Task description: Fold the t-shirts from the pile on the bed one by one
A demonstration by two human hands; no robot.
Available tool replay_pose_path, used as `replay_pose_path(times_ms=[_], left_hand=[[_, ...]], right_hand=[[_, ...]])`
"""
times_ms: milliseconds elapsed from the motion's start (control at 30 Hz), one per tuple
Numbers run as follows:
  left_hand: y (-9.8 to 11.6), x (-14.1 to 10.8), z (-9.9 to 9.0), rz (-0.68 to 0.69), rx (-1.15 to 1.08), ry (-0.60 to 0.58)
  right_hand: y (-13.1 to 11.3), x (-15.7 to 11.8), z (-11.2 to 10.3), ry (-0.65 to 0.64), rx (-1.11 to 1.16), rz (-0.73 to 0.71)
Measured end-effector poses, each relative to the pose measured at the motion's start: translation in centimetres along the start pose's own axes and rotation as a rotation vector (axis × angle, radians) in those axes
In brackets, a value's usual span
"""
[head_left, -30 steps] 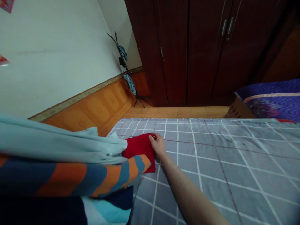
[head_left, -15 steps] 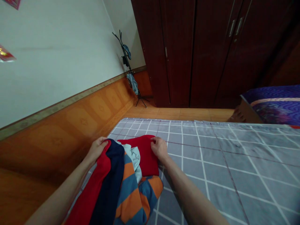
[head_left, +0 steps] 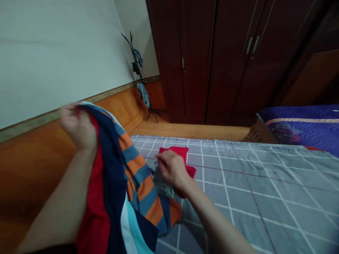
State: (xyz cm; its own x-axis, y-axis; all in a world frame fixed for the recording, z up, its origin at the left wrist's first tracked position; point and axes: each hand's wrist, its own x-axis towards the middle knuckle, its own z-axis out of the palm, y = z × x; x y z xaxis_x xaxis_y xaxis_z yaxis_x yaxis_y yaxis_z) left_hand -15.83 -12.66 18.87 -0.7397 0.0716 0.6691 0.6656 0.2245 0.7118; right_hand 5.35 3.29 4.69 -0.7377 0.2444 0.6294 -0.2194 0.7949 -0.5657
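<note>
The left hand (head_left: 78,127) is raised high on the left, its grip clenched on the top edge of a striped garment (head_left: 135,183) in navy, orange and blue with a red panel; the garment hangs down from that grip, its lower part reaching a grey checked sheet (head_left: 238,187); the right hand (head_left: 172,169) lies curled over a crumpled pale grey cloth (head_left: 164,185), though I cannot tell whether its grip is closed on it; a red cloth (head_left: 174,152) lies beneath, showing past that hand, just beside the garment; beyond stand a dark wood wardrobe (head_left: 196,63) and a coat stand (head_left: 140,74) hung with clothes; a purple quilt (head_left: 299,123) lies at far right.
</note>
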Motion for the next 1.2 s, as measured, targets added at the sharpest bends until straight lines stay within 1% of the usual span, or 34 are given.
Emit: replay_pose_path(times_ms=[33,67,100,133,167,200,267,333,367,467,533,600,700,733,800,833,867,900,933,967,1000,1033,1067,1100,1167,1200], left_hand=[[-0.9,-2.8,2.5,-0.011,-0.041,-0.03],[-2.1,-5.7,4.8,-0.038,-0.06,-0.108],[-3.5,-8.7,6.9,-0.071,-0.069,-0.194],[-5.0,-11.4,8.6,-0.109,-0.073,-0.253],[-6.5,-13.8,9.9,-0.146,-0.074,-0.308],[-8.0,-15.6,10.8,-0.18,-0.073,-0.353],[-10.3,-17.6,11.5,-0.225,-0.077,-0.41],[-11.7,-18.1,11.4,-0.25,-0.082,-0.444],[-12.1,-18.1,11.3,-0.258,-0.085,-0.457],[-12.4,-17.6,11.1,-0.27,-0.093,-0.488],[-12.3,-17.5,11.1,-0.271,-0.1,-0.498],[-12.0,-17.6,11.0,-0.267,-0.11,-0.503],[-10.9,-17.9,10.5,-0.246,-0.128,-0.518],[-10.3,-18.1,10.3,-0.228,-0.132,-0.548],[-9.2,-18.5,10.0,-0.179,-0.139,-0.656],[-8.7,-18.6,10.0,-0.157,-0.152,-0.725],[-8.3,-18.8,10.0,-0.141,-0.175,-0.785],[-8.1,-18.9,10.0,-0.132,-0.205,-0.824],[-8.0,-19.0,10.1,-0.131,-0.238,-0.839],[-8.0,-18.9,10.2,-0.134,-0.272,-0.842],[-8.1,-18.9,10.3,-0.141,-0.304,-0.841],[-8.3,-18.8,10.3,-0.15,-0.33,-0.839],[-8.4,-18.6,10.4,-0.161,-0.349,-0.838],[-8.5,-18.5,10.4,-0.167,-0.361,-0.844],[-8.4,-18.4,10.3,-0.152,-0.35,-0.849],[-8.2,-18.4,10.2,-0.128,-0.321,-0.847]], right_hand=[[-0.2,-0.4,1.0,-0.163,-0.006,-0.006],[-0.3,-0.6,1.9,-0.272,-0.011,-0.013],[-0.2,-0.8,2.6,-0.326,-0.017,-0.021],[0.1,-0.9,3.0,-0.324,-0.015,-0.005],[0.6,-0.8,3.1,-0.291,-0.014,0.044],[1.4,-0.7,3.0,-0.227,-0.017,0.117],[3.6,-0.3,2.1,-0.038,-0.047,0.315],[6.4,-0.3,1.3,0.126,-0.114,0.495],[7.7,-0.5,1.1,0.169,-0.148,0.555],[10.7,-1.5,1.5,0.2,-0.182,0.658],[11.4,-1.8,1.8,0.204,-0.174,0.665],[11.0,-1.5,1.5,0.254,-0.175,0.646],[9.2,-0.1,-0.4,0.391,-0.208,0.595],[8.4,0.3,-1.0,0.436,-0.23,0.553],[6.8,0.7,-1.5,0.483,-0.29,0.425],[6.1,0.6,-1.2,0.472,-0.316,0.349],[5.5,0.5,-0.7,0.42,-0.326,0.27],[5.1,0.2,0.0,0.327,-0.313,0.199],[4.8,-0.2,0.9,0.213,-0.274,0.149],[4.6,-0.5,1.8,0.097,-0.21,0.117],[4.7,-0.7,2.5,0.011,-0.122,0.112],[4.9,-0.9,2.9,-0.026,-0.03,0.137],[5.2,-0.9,3.1,-0.011,0.051,0.184],[5.7,-0.9,3.1,0.044,0.111,0.24],[6.7,-0.6,2.4,0.167,0.166,0.321],[7.3,-0.4,2.0,0.204,0.167,0.34]])
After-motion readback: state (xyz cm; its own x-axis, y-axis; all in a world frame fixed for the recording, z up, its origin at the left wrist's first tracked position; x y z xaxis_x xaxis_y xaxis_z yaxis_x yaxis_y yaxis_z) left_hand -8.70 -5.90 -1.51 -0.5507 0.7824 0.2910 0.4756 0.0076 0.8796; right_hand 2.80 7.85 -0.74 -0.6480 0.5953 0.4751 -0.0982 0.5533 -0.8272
